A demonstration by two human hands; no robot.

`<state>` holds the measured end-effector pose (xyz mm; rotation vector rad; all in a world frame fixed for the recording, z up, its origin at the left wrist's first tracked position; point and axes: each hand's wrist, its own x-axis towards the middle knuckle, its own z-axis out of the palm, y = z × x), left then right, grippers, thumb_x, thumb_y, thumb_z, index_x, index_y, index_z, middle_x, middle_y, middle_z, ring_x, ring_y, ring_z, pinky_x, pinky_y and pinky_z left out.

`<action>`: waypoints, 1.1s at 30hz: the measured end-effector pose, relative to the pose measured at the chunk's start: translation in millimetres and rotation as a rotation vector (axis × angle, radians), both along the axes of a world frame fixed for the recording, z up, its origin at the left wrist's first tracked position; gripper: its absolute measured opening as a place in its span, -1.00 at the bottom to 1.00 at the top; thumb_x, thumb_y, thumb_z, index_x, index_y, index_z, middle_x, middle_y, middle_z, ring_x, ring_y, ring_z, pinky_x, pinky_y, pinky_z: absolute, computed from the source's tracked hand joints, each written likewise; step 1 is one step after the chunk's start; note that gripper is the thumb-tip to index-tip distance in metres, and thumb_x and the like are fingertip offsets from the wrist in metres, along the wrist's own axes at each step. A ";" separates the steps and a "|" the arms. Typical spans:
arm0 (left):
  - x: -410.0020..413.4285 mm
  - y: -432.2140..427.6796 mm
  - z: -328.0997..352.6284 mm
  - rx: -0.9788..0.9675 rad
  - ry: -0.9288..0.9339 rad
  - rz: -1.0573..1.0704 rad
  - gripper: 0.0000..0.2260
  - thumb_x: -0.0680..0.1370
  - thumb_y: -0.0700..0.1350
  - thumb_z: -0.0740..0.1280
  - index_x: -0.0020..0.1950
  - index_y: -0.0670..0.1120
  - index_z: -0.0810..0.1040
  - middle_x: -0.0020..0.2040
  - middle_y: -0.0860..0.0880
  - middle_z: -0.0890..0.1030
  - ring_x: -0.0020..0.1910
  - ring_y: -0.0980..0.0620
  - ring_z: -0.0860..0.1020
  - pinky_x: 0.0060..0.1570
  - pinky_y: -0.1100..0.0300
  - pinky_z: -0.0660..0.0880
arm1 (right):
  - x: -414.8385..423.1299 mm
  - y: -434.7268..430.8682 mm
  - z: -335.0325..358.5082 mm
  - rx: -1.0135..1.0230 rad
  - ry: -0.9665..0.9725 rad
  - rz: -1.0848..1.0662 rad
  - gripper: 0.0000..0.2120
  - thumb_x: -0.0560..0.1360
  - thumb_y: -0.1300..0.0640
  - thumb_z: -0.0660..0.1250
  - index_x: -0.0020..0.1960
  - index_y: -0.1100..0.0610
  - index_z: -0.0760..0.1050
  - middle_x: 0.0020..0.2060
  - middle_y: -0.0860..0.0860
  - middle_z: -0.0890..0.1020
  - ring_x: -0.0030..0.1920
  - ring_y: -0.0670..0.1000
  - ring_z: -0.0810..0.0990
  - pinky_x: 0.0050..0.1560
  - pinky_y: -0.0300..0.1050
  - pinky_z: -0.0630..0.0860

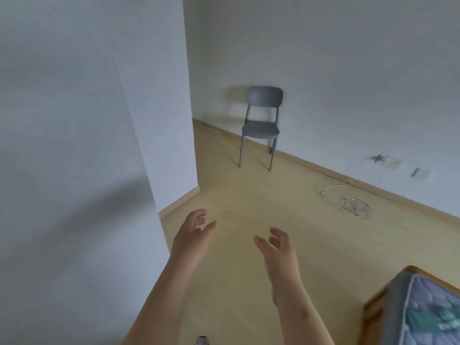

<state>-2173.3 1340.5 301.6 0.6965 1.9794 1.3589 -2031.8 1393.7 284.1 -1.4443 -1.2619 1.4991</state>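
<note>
Nearest, at 6 o'clock, two bare forearms (159, 295) stretched forward over the floor (236, 190). Left grip (191, 235) apart, fingers loosely curled, thumb clear of them, clamped on nothing. Right grip (278, 247) likewise apart and empty, palm turned towards its partner, a gap between the two. Just beside the left grip at 9 o'clock, a white wall corner (174, 145). Ahead at 12 o'clock, a grey chair (261, 128), upright on four legs close to the far wall (323, 70), well apart from both grips. At 2 o'clock, a loose white cable (348, 202) on the floor below two wall sockets (390, 164). At 4 o'clock, a blue quilted mattress (435, 312) on a wooden bed frame (378, 300). At the bottom edge, a small blurred object (202, 341).
</note>
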 end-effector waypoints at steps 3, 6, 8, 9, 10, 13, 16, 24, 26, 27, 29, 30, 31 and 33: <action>5.0 78.9 2.3 0.026 0.018 -0.086 -0.74 0.56 -0.04 0.28 0.26 0.09 0.45 0.20 0.12 0.48 0.11 0.10 0.46 0.00 0.20 0.35 | 12.4 63.6 0.2 0.007 0.010 -0.130 -0.56 0.50 0.12 0.37 0.35 0.07 0.37 0.23 0.06 0.46 0.11 0.02 0.43 0.07 -0.15 0.31; 3.0 163.7 7.8 0.074 0.044 -0.168 -0.75 0.56 -0.05 0.29 0.24 0.05 0.46 0.16 0.09 0.50 0.08 0.09 0.47 0.04 0.19 0.37 | 13.5 133.4 6.0 0.014 0.065 -0.229 -0.57 0.50 0.12 0.37 0.33 0.06 0.37 0.19 0.02 0.45 0.14 0.03 0.45 0.13 -0.07 0.37; 2.7 220.7 14.9 0.098 0.064 -0.225 -0.75 0.56 -0.06 0.30 0.24 0.03 0.46 0.14 0.08 0.51 0.07 0.08 0.47 0.05 0.19 0.38 | 14.7 180.1 13.8 0.016 0.095 -0.287 -0.59 0.50 0.12 0.36 0.32 0.05 0.37 0.19 0.02 0.45 0.16 0.04 0.46 0.18 -0.03 0.38; 4.5 248.0 19.0 0.104 0.079 -0.252 -0.75 0.56 -0.07 0.30 0.24 0.01 0.47 0.13 0.08 0.51 0.07 0.08 0.47 0.05 0.20 0.37 | 17.1 202.4 18.6 0.020 0.103 -0.317 -0.60 0.50 0.12 0.36 0.31 0.04 0.38 0.20 0.02 0.46 0.17 0.05 0.47 0.19 -0.03 0.39; 8.4 274.3 22.7 0.112 0.089 -0.281 -0.76 0.56 -0.09 0.30 0.23 0.00 0.47 0.12 0.06 0.51 0.05 0.08 0.48 0.03 0.21 0.37 | 21.3 222.7 23.5 0.025 0.111 -0.348 -0.60 0.50 0.12 0.36 0.30 0.03 0.38 0.20 0.02 0.46 0.18 0.05 0.47 0.19 -0.02 0.39; 29.9 346.0 26.2 0.140 0.083 -0.389 -0.82 0.55 -0.11 0.31 0.14 0.03 0.48 0.10 0.04 0.53 -0.03 0.12 0.50 -0.13 0.26 0.40 | 42.8 275.0 34.2 0.050 0.144 -0.449 -0.64 0.50 0.13 0.36 0.27 0.00 0.39 0.19 0.01 0.47 0.19 0.04 0.47 0.19 -0.04 0.39; 62.9 402.4 18.2 0.127 0.077 -0.500 -0.85 0.55 -0.12 0.32 0.09 0.07 0.46 0.10 0.03 0.54 -0.04 0.13 0.50 -0.19 0.31 0.39 | 74.3 313.4 32.0 0.033 0.151 -0.553 -0.68 0.51 0.13 0.35 0.23 -0.01 0.39 0.19 0.01 0.48 0.19 0.05 0.48 0.22 0.00 0.40; 180.6 548.0 7.8 0.085 0.108 -0.701 -0.80 0.55 -0.08 0.32 0.17 0.02 0.50 0.08 0.04 0.53 0.02 0.05 0.49 -0.15 0.23 0.36 | 180.7 438.5 19.5 0.043 0.190 -0.753 -0.71 0.52 0.14 0.34 0.21 0.03 0.37 0.20 0.05 0.48 0.15 0.06 0.48 0.12 -0.05 0.38; 217.9 590.1 13.8 0.099 0.112 -0.739 -0.80 0.55 -0.07 0.32 0.18 0.02 0.49 0.08 0.04 0.52 0.01 0.07 0.47 -0.11 0.23 0.34 | 215.7 476.5 22.7 0.066 0.201 -0.784 -0.67 0.52 0.16 0.33 0.26 0.07 0.38 0.19 0.05 0.49 0.11 0.04 0.48 0.06 -0.08 0.38; 237.5 611.0 18.1 0.106 0.107 -0.756 -0.81 0.55 -0.07 0.31 0.17 0.03 0.49 0.08 0.04 0.52 0.01 0.08 0.46 -0.08 0.23 0.32 | 234.6 495.9 25.7 0.080 0.200 -0.798 -0.67 0.52 0.16 0.33 0.27 0.09 0.39 0.17 0.05 0.50 0.08 0.03 0.48 0.04 -0.10 0.37; 276.5 651.2 27.7 0.125 0.086 -0.783 -0.82 0.55 -0.06 0.31 0.14 0.06 0.48 0.10 0.07 0.52 0.02 0.10 0.46 -0.07 0.23 0.31 | 271.9 534.7 33.6 0.115 0.186 -0.820 -0.69 0.51 0.17 0.34 0.24 0.08 0.40 0.16 0.05 0.52 0.05 0.02 0.49 0.01 -0.11 0.38; 294.8 670.4 31.8 0.135 0.077 -0.796 -0.82 0.55 -0.06 0.31 0.15 0.07 0.48 0.11 0.08 0.52 0.02 0.11 0.46 -0.10 0.23 0.32 | 289.4 553.6 37.5 0.132 0.178 -0.831 -0.70 0.51 0.16 0.34 0.21 0.06 0.41 0.15 0.04 0.52 0.06 0.03 0.50 0.02 -0.10 0.39; 311.7 688.4 35.3 0.142 0.069 -0.808 -0.81 0.56 -0.06 0.30 0.16 0.07 0.48 0.11 0.09 0.52 0.00 0.13 0.46 -0.15 0.23 0.33 | 305.5 571.4 40.4 0.144 0.172 -0.843 -0.72 0.50 0.15 0.35 0.19 0.04 0.42 0.16 0.04 0.52 0.09 0.04 0.51 0.04 -0.09 0.40; 341.9 722.6 37.4 0.143 0.064 -0.835 -0.79 0.56 -0.06 0.30 0.20 0.06 0.48 0.11 0.11 0.51 -0.03 0.18 0.47 -0.20 0.27 0.35 | 333.5 602.3 42.7 0.148 0.164 -0.859 -0.73 0.50 0.14 0.35 0.17 0.01 0.42 0.17 0.03 0.52 0.14 0.05 0.51 0.06 -0.08 0.41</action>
